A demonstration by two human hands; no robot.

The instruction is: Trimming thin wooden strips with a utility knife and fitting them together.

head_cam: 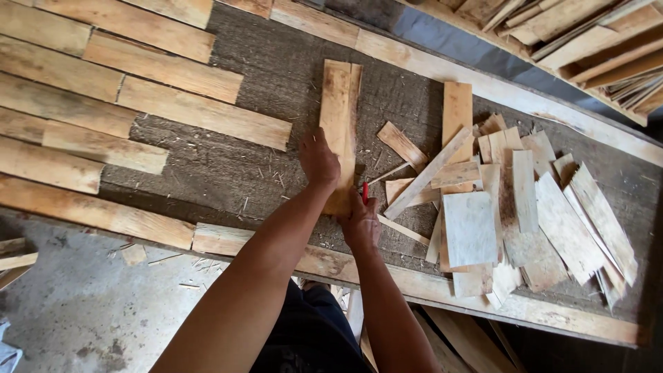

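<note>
- The left hand (pixel 319 160) is pressing flat on a short wooden board (pixel 340 124) lying on the workbench (pixel 228 166).
- The right hand (pixel 360 222) is gripping a red pencil (pixel 364 193) at the board's near end.
- No mark is showing yet.
- Offcuts (pixel 525 214) are lying piled just right.

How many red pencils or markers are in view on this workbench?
1. A red marker sticks up from the right hand, against the edge of the wooden board that the left hand presses down. Others may be hidden under the scrap pile.
</note>
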